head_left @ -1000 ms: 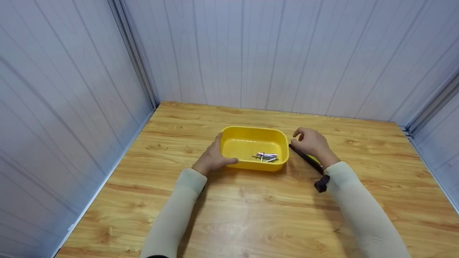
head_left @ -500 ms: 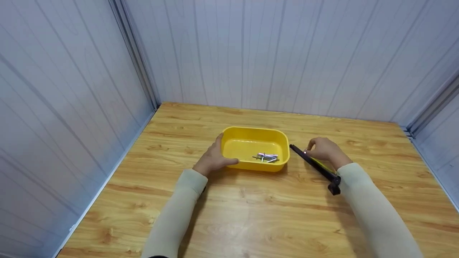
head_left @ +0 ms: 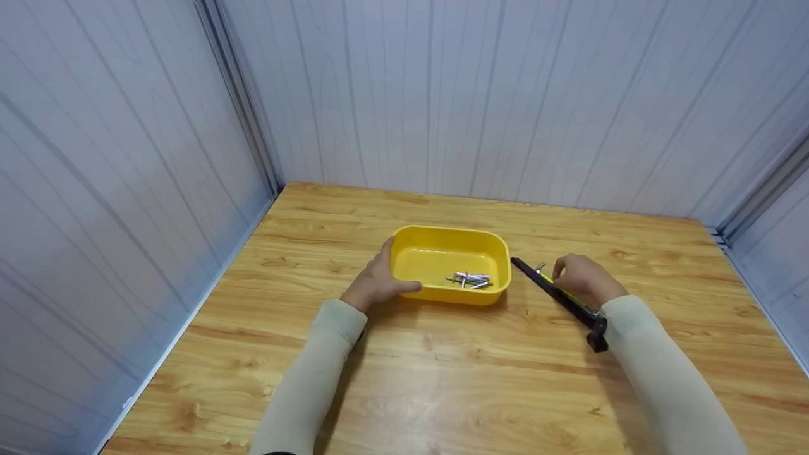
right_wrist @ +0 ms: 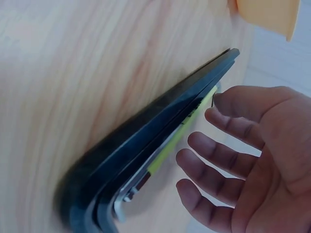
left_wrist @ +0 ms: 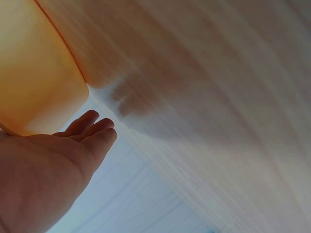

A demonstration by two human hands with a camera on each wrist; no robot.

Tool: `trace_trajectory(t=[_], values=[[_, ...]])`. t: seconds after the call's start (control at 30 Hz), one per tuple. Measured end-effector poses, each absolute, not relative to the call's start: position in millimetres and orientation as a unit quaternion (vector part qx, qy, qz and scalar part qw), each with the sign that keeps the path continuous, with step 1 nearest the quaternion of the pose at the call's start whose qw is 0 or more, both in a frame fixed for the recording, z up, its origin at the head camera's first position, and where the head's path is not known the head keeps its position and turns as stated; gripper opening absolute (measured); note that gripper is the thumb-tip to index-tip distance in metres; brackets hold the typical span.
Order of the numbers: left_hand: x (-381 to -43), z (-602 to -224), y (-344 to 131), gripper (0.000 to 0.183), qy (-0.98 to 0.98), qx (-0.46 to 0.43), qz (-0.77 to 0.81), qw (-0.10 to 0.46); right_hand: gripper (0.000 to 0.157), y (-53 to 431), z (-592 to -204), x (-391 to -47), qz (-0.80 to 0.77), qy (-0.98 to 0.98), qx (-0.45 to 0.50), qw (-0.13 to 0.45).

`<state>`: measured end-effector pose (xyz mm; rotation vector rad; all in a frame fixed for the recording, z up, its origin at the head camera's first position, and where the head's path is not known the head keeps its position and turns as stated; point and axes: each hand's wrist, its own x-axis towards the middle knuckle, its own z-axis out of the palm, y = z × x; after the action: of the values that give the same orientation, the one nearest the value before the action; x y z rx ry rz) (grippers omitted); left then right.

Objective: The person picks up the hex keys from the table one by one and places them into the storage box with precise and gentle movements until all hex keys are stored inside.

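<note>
My left hand (head_left: 376,278) rests against the left end of a yellow plastic bin (head_left: 450,294), its thumb along the near wall. In the left wrist view its fingers (left_wrist: 99,133) extend, only slightly bent, beside the bin. Several silver blind rivets (head_left: 471,278) lie inside. Right of the bin, a black tool (head_left: 559,296) with a yellow strip and two long handles lies slanted; it looks like a hand riveter. A small silver rivet (head_left: 541,266) shows at its far side. My right hand (head_left: 581,278) is just beyond the tool, fingers loosely curled, thumb near index, nothing clearly held.
The wood-grain table (head_left: 404,392) carries the bin and tool. Pale panel walls (head_left: 468,95) stand behind and at both sides. A small black block (head_left: 596,342) sits at the right wrist.
My right hand has moved right and towards me, from the tool's far tip along its length. More of the tool and the small rivet now show. The left hand and bin stay put.
</note>
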<state>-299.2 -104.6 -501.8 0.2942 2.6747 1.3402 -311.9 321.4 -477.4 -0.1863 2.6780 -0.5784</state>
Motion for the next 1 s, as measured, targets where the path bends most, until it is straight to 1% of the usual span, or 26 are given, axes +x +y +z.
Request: trace_trajectory(t=[0.13,0.43,0.67,1.0], values=[[-299.5,-501.5,-104.1,0.125,0.892,0.089,0.438,0.071,0.020,323.8,-481.2,-311.1,-0.232,0.949,-0.058,0.203],[-302.0,-502.2,-102.2,0.123,0.886,0.094,0.449,0.069,0.018,326.1,-482.2,-311.6,-0.236,0.952,-0.065,0.184],[-303.6,-501.6,-101.1,0.123,0.888,0.088,0.446,0.068,0.017,325.8,-482.4,-312.0,-0.209,0.963,-0.058,0.157],[-303.2,-500.7,-101.8,0.122,0.880,0.105,0.459,0.059,0.018,326.8,-483.2,-312.1,-0.220,0.962,-0.064,0.151]])
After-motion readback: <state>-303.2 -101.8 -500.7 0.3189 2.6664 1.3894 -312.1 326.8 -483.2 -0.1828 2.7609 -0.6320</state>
